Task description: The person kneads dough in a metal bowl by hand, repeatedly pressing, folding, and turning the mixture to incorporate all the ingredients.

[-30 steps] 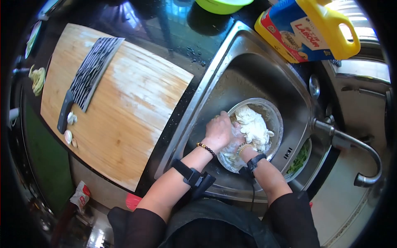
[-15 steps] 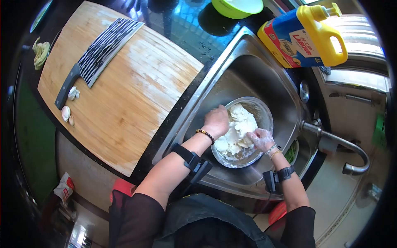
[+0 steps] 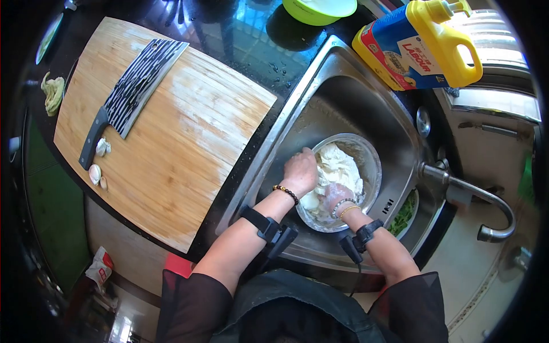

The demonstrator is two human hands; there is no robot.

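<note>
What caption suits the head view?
Both hands, left hand and right hand, press white dough in a metal bowl inside the sink.

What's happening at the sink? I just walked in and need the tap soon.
A person is working a lump of white dough in a metal bowl that sits inside the sink. The left hand rests at the bowl's near-left edge, and the floury right hand presses into the dough. A cleaver lies unused on the cutting board.

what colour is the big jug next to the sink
The jug is yellow with a blue and red label, seen in the head view.
</note>
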